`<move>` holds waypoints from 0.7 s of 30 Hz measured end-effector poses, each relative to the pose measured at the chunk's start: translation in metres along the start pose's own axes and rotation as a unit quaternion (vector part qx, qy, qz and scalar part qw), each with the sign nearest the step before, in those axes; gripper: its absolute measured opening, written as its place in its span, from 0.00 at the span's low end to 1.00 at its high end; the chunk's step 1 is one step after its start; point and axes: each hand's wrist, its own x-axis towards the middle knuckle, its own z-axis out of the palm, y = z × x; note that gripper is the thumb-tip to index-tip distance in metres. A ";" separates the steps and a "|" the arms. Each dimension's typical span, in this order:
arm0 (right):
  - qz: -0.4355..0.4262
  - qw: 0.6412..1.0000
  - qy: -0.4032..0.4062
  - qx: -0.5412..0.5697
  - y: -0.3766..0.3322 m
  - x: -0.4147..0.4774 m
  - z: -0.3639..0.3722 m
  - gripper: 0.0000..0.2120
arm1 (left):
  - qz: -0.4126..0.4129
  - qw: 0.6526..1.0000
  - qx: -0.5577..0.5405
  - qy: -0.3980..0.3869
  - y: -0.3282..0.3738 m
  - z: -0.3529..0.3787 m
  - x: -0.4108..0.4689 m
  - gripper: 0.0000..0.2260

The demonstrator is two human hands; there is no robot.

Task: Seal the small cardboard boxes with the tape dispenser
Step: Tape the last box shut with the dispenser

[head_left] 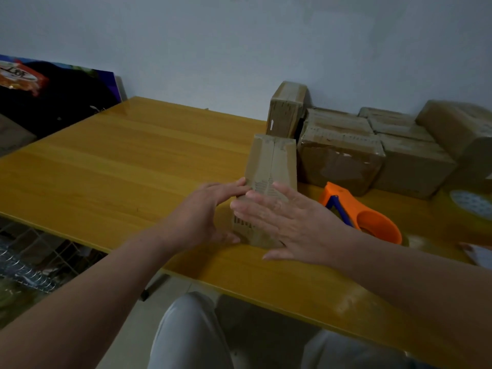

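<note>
On yellow table (pixel 111 155), tall brown box (pixel 271 166), centre seam taped, both hands' fingers (pixel 234 188) spread flat against it

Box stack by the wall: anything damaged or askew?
Yes. The front box in the stack has wrinkled, patchy tape on its near face, with a pale scuff near the top. The small box on end behind leans slightly. The tape dispenser lies untouched on the table.

A single wide-angle view from the person's head looks forward and down, close over the near edge of a glossy yellow wooden table (pixel 111 161), toward a pale grey wall (pixel 239 49) behind it, the frame's edges bending outward.
</note>
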 end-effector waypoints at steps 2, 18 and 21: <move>-0.005 1.000 0.002 -0.020 -0.002 -0.001 0.003 0.43 | 0.002 1.000 -0.004 0.012 -0.001 0.002 0.000 0.43; -0.027 0.999 -0.025 0.018 0.003 -0.020 -0.002 0.43 | -0.024 1.000 -0.004 0.016 0.005 0.002 0.000 0.41; -0.023 0.997 -0.036 0.058 -0.001 -0.031 0.006 0.48 | -0.033 0.999 0.000 0.020 0.007 0.002 0.000 0.39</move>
